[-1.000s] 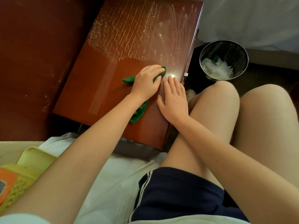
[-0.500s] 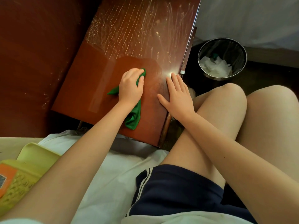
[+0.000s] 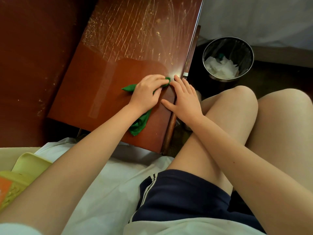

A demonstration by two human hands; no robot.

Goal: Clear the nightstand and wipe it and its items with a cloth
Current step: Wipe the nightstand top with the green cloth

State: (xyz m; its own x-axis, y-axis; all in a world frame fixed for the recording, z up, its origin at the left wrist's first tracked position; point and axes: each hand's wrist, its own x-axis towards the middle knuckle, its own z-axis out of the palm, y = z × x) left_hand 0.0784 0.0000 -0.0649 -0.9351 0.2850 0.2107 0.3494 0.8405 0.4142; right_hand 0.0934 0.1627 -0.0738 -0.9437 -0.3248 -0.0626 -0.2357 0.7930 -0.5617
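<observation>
Left hand (image 3: 147, 92) presses green cloth (image 3: 138, 122) on streaked nightstand (image 3: 105, 78) — right hand (image 3: 186, 100) flat, empty.

wall: a dark red-brown panel (image 3: 33, 65) was seen at left, speckled with pale flecks | floor: dark, in shadow | bin: a round metal wastebasket (image 3: 227, 59) with a clear liner and white crumpled paper was set on the floor | bedding: white fabric (image 3: 254, 19) was seen at upper right | light: a bright glare was cast from above
</observation>
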